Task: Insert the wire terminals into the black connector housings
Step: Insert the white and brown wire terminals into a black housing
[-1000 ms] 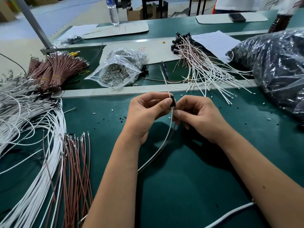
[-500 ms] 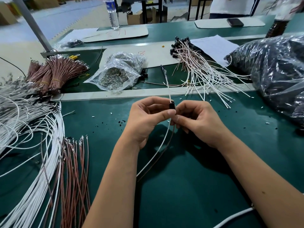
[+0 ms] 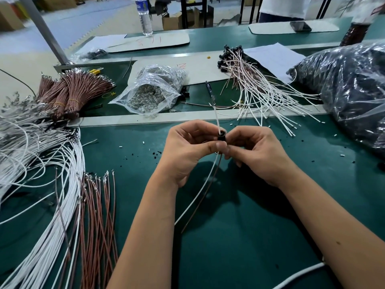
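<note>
Both hands meet over the middle of the green-topped bench, thumbs nearly touching. The left hand and the right hand have their fingers curled in and together pinch a small black cylindrical connector housing, held just above the bench surface. A thin white wire rises out of the housing's top, and below the hands a long white wire and a thin brown wire hang down side by side toward the bench. To the left lie a heap of loose white wires and a row of brown terminal-tipped wires. Further back are a clear plastic bag of small metal parts, a pile of finished white and brown wires with black housings, and a large dark plastic bag on the right.
</note>
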